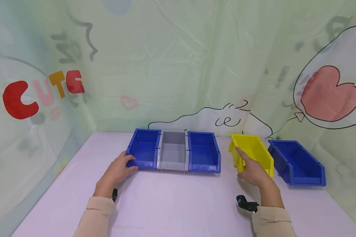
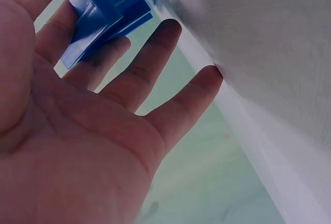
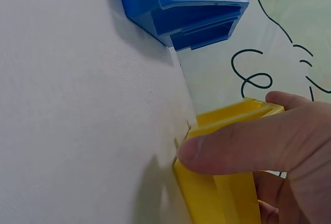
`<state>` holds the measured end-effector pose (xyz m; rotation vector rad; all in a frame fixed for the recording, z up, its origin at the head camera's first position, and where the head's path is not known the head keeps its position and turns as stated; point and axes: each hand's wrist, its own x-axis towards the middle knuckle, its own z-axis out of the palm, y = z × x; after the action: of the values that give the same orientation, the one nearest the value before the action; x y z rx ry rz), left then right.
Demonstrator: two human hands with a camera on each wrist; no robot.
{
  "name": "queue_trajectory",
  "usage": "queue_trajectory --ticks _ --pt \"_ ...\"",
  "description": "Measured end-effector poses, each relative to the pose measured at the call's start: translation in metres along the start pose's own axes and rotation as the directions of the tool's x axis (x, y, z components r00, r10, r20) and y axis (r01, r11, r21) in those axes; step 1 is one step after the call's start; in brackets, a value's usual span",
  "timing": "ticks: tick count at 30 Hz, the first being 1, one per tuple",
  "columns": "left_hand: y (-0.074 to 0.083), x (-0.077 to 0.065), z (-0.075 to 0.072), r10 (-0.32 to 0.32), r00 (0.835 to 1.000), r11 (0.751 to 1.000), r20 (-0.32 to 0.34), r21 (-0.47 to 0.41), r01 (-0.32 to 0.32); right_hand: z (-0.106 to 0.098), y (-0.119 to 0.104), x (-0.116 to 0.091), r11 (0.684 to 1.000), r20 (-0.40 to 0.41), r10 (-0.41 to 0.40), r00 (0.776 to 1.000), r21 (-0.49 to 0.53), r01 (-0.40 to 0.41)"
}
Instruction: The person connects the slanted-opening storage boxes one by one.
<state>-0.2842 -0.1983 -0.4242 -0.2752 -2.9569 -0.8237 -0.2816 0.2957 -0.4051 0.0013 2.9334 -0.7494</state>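
Fingers and thumb of your right hand pinch the left wall of the yellow open-topped plastic bin, which is between a three-bin row and a separate blue plastic bin. Your left hand has its fingers spread, resting at the near-left corner of the row's end blue plastic bin. You seem to be handling the yellow bin while steadying the row. Grip that wall firmly, since one-sided hold could let the bin tip; keep it level over the table, clear of its blue neighbour. Press the corner lightly, so nothing skews.
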Motion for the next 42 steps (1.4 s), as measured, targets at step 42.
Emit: queue_trajectory --ticks 42 --pt "-0.001 0.0 -0.001 -0.015 1.0 1.0 0.009 -0.002 0.015 0.001 -0.044 0.003 0.985 -0.152 -0.159 0.976 0.037 0.166"
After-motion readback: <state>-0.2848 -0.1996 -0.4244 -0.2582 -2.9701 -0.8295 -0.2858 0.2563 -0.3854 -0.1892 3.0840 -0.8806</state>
